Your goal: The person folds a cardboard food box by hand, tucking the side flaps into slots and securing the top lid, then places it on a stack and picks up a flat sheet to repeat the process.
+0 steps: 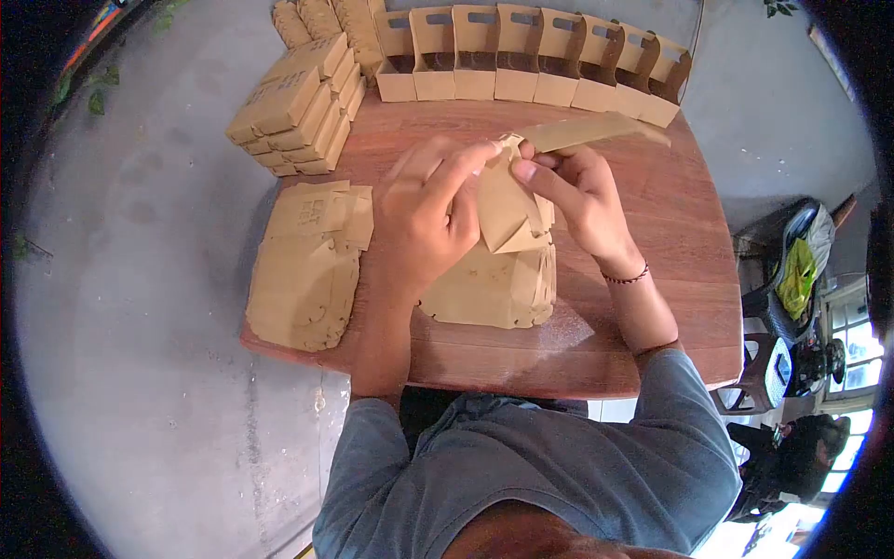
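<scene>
A partly folded brown cardboard box is held up above the table, a long flap of it reaching out to the right. My right hand pinches its upper edge between thumb and fingers. My left hand has its fingers closed at the same upper corner; the thumb's contact is partly hidden. Beneath the held piece lies a stack of flat cardboard blanks with notched edges. To the left of my left forearm rests another flat stack, with printed lettering on its upper part.
Folded printed boxes are piled at the table's back left. Along the back edge stands a row of several upright cardboard carriers with handle holes. The wooden table has a curved right edge. A chair stands beyond it.
</scene>
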